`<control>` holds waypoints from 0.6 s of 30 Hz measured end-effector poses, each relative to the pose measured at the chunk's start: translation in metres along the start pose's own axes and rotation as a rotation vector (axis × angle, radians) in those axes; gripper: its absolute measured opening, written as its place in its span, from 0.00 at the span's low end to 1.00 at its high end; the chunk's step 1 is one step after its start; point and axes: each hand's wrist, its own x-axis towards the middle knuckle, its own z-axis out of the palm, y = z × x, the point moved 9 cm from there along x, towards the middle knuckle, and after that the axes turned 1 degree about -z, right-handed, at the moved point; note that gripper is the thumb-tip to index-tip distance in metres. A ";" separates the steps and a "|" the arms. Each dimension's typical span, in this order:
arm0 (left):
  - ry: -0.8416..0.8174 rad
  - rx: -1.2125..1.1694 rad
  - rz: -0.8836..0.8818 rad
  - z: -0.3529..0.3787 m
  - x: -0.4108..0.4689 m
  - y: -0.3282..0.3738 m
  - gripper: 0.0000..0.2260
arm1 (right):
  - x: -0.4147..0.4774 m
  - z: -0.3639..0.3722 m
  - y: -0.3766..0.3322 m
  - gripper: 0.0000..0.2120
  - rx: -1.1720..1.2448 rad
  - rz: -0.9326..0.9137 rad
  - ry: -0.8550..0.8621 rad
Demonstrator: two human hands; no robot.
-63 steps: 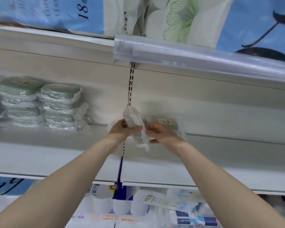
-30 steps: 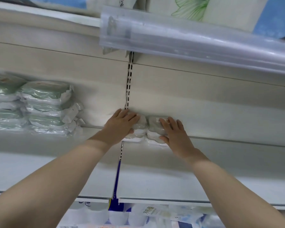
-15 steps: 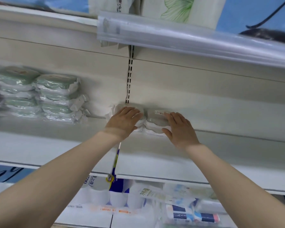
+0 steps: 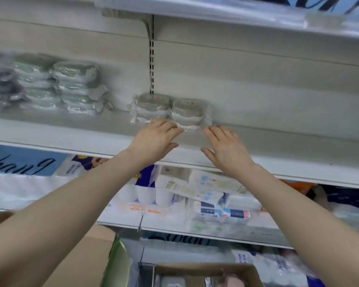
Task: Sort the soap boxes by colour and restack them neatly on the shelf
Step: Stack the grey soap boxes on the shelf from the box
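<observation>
Two short stacks of grey soap boxes in clear wrap stand side by side on the white shelf (image 4: 71, 137): the left grey stack (image 4: 152, 106) and the right grey stack (image 4: 188, 113). My left hand (image 4: 155, 139) is open just in front of them, fingertips near the left stack's base. My right hand (image 4: 226, 148) is open too, a little right of the right stack, touching nothing. Further left on the same shelf stand stacks of green soap boxes (image 4: 75, 85) and, at the far left, blurred dark ones (image 4: 0, 88).
A shelf board with a clear price rail (image 4: 216, 9) hangs overhead. Tissue and toilet-paper packs (image 4: 205, 193) fill the shelf below. Cardboard boxes sit low down, one at the left (image 4: 87, 255) and one holding more wrapped items (image 4: 205, 274).
Both hands have come off the grey stacks and drawn back toward me with fingers spread. The view has tilted down, showing the lower shelves and cardboard boxes.
</observation>
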 end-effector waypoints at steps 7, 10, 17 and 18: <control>-0.006 -0.006 -0.006 0.003 -0.051 0.067 0.16 | -0.088 0.006 -0.016 0.27 0.057 -0.032 -0.007; -0.013 -0.021 -0.035 0.019 -0.084 0.097 0.16 | -0.135 0.025 -0.026 0.26 0.116 -0.041 -0.016; -0.267 -0.199 -0.094 0.104 -0.186 0.166 0.16 | -0.256 0.101 -0.067 0.24 0.266 -0.005 -0.198; -0.313 -0.225 -0.115 0.115 -0.202 0.175 0.16 | -0.272 0.111 -0.074 0.24 0.286 0.000 -0.229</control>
